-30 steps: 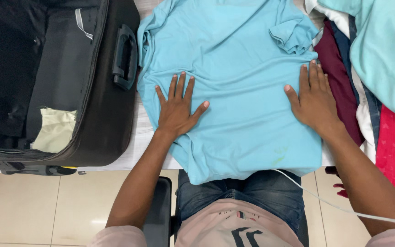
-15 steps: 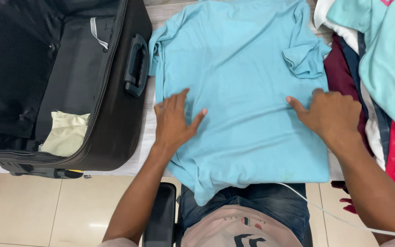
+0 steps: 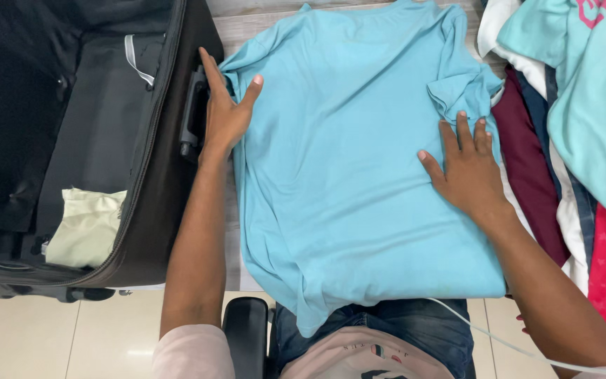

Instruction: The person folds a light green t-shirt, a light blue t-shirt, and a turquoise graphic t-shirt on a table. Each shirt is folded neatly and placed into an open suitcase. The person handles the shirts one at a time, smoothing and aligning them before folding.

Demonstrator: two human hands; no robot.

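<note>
Left hand: my left hand [image 3: 226, 112] lies at the upper left edge of the light blue t-shirt [image 3: 359, 161], fingers straight and together, thumb spread onto the cloth, the hand's outer edge against the suitcase handle [image 3: 191, 116]. It holds nothing.
Left arm: the forearm runs straight up along the shirt's left side.
Right hand: my right hand [image 3: 464, 168] rests flat, palm down, fingers spread, on the shirt's right side just below the folded sleeve [image 3: 461, 88]. Nothing is pinched.
Right arm: it comes in slanting from lower right.
T-shirt: spread flat on the counter [image 3: 233, 24] between the open black suitcase [image 3: 92, 140] and a pile of clothes [image 3: 569, 126].
</note>
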